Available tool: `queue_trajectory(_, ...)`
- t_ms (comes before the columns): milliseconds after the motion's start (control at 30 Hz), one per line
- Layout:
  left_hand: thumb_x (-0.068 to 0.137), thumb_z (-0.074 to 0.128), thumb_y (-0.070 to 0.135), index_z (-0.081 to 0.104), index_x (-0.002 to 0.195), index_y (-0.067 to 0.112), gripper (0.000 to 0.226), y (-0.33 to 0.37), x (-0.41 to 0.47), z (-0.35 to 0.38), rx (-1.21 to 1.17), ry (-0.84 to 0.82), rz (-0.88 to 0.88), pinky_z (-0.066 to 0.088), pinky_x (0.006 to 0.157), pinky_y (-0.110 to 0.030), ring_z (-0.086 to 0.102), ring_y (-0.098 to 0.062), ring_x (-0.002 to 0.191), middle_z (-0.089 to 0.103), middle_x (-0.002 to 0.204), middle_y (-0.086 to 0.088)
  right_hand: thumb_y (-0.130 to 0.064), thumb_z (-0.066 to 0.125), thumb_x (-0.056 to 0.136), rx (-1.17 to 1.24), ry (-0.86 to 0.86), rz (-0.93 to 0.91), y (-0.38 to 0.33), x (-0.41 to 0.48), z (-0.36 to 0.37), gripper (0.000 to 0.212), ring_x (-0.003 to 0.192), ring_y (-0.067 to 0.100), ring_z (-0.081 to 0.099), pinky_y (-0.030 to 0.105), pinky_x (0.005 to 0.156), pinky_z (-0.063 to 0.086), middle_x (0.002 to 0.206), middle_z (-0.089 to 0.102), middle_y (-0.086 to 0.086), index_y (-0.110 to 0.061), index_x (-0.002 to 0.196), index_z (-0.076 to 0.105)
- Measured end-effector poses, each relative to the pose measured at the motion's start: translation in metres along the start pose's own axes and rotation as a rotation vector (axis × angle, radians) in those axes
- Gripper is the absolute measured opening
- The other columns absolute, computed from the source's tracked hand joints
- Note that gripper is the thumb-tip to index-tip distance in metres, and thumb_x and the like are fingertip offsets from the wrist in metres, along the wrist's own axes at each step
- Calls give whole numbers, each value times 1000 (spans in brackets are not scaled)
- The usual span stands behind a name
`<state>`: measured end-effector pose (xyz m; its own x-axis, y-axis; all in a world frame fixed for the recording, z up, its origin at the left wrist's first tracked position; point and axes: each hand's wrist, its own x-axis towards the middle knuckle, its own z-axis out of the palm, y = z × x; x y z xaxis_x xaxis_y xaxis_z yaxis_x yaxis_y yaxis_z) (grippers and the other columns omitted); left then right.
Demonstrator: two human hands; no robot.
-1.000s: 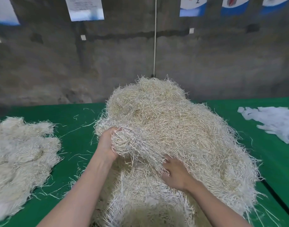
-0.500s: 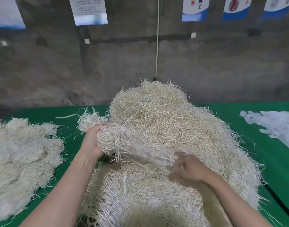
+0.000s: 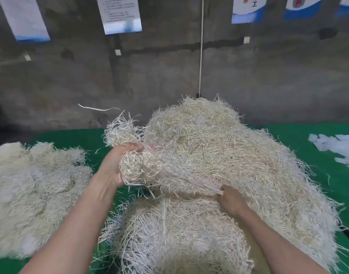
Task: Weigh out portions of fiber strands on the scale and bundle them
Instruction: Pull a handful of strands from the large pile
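Your left hand (image 3: 114, 165) is raised above the green cloth (image 3: 70, 137), its fingers curled tight round a thick clump (image 3: 142, 167) of pale strands. A loose tuft of that clump fans out above your knuckles, and the rest trails to the right into the heap of fiber strands (image 3: 219, 147). The heap fills the middle of the table in front of you, highest at the far side near the wall (image 3: 169, 76). Your right hand (image 3: 232, 202) sits lower and nearer to you, back upward. Its fingertips are dug into the other end of the stretched clump and pinch it where it meets the heap — how far the fingers go in is hidden by the strands. To your left lies a second, flatter pile (image 3: 31, 190), apart from the heap with green cloth between them. At the far right edge lie some white scraps (image 3: 339, 147), too blurred to tell what they are. Paper sheets (image 3: 120, 14) hang on the wall, and a thin white cord (image 3: 201, 46) runs down it behind the heap.
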<state>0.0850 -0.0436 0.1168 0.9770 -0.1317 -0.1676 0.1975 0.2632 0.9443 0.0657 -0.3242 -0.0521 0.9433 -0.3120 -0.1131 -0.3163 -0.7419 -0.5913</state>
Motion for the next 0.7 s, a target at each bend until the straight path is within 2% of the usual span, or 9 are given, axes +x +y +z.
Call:
queue_trajectory(100,79,55,7,53,77,8,3,-10,1,-2,-10,7,-33,49,36,-28,55,-16,35,70,61,-6,-37,57,91,-139,-66,-16,27,0,1,42,94,17,58,34,87,52,120,58,6,-13,124,48)
queue_trajectory(167,86,53,5,53,78,8,8,-13,2,0,-13,41,-50,49,36,-28,55,-15,33,67,52,-5,-33,71,80,-7,-219,-88,15,-8,-14,64,109,17,54,28,91,50,133,49,1,-19,134,40)
queue_trajectory(233,86,56,6,54,79,11,9,-13,4,0,2,77,-44,49,38,-26,57,-16,39,68,63,-8,-25,79,70,111,-335,-242,-10,-16,-45,89,115,7,44,14,85,48,140,37,-10,-30,142,27)
queue_trajectory(367,83,60,9,58,81,13,5,-15,9,3,-16,109,-51,50,42,-28,59,-25,66,55,96,-9,-44,77,67,22,-292,-584,-79,-37,-70,111,133,-2,5,30,112,11,143,2,-29,-42,147,0)
queue_trajectory(433,77,61,6,58,94,10,19,-11,6,8,-120,46,-47,51,43,-28,58,-20,55,53,96,-9,-41,73,74,-33,-396,-583,-102,-44,-42,101,134,9,24,33,113,20,148,19,-12,-31,149,6)
queue_trajectory(500,66,63,6,54,112,4,48,-8,4,8,-269,-15,-27,57,58,-38,61,-22,57,59,93,-13,-28,63,88,-136,-462,-561,-105,-45,-9,64,105,16,54,33,102,42,124,53,8,-14,142,32)
queue_trajectory(567,58,65,11,69,87,4,29,-4,-7,6,-369,-32,70,58,54,-36,65,-22,54,66,71,-10,-19,55,94,-63,-478,-439,-87,-37,7,31,82,17,60,33,84,53,102,63,11,-5,122,51)
queue_trajectory(633,45,74,19,72,57,13,13,-2,-18,4,-347,2,172,51,38,-24,61,-13,40,64,56,-4,-18,55,94,37,-455,-256,-65,-27,4,24,65,13,59,26,63,56,88,61,6,-2,112,54)
queue_trajectory(700,41,80,34,72,84,10,50,-5,-13,-1,-74,-53,119,54,46,-24,63,-12,48,66,78,-8,-24,61,89,21,-335,-164,-53,-22,-3,25,64,3,56,13,56,51,89,59,-3,-8,108,56)
